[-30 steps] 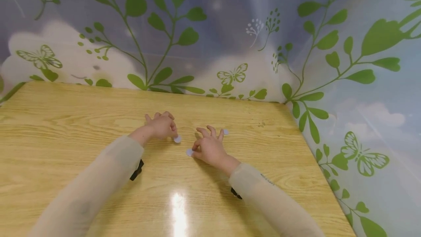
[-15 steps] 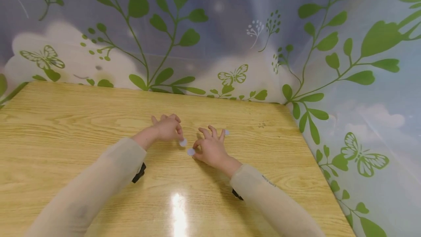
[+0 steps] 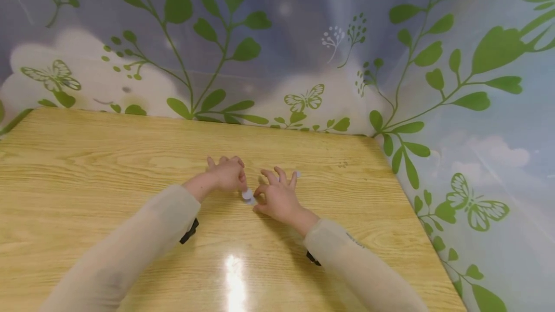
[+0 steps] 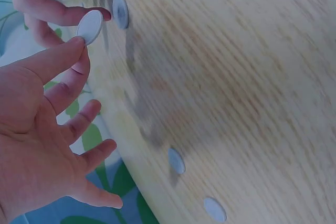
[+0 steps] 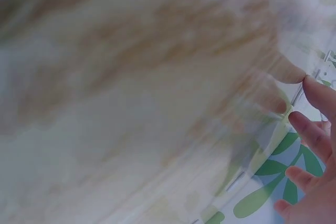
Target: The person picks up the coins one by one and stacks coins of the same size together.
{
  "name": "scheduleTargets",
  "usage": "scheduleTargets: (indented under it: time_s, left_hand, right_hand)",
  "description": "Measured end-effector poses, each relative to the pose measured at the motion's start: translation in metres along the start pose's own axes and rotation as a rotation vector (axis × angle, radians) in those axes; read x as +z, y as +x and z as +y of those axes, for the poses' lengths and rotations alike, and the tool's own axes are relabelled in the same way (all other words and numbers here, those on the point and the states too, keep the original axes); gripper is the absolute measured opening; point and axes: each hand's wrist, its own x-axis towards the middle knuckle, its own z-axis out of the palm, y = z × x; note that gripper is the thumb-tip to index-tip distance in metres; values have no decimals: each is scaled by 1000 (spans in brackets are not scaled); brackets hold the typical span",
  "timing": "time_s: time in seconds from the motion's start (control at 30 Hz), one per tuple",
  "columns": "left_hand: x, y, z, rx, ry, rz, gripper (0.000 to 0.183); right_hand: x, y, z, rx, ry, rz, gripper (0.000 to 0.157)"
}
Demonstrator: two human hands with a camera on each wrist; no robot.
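Observation:
My left hand (image 3: 225,175) pinches a round white disc (image 4: 90,27) between thumb and index finger; its other fingers are spread. In the head view this held disc (image 3: 247,194) overlaps a second disc (image 4: 121,11) lying flat on the wooden table. My right hand (image 3: 279,199) stands around that second disc, thumb and index finger apart, with a small gap to the disc's edge in the left wrist view. The right wrist view shows the right hand (image 5: 312,166) at the edge of the picture, fingers spread above the tabletop.
Two more white discs (image 4: 176,161) lie on the table in the left wrist view. One of them, a disc (image 3: 297,174), shows beyond the right fingers. A leaf-patterned wall covering (image 3: 260,85) borders the wooden table (image 3: 108,158) at the back and right.
My left hand has moved right and toward the person with its disc, from beside to over the disc near the right hand. The right hand has stayed nearly still.

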Motion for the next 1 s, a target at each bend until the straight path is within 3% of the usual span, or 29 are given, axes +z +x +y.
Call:
scheduleTargets:
  time_s: [1.0]
  left_hand:
    - [17, 11, 3, 11, 79, -16, 16]
  right_hand:
    - [-2, -2, 1, 8, 17, -15, 28]
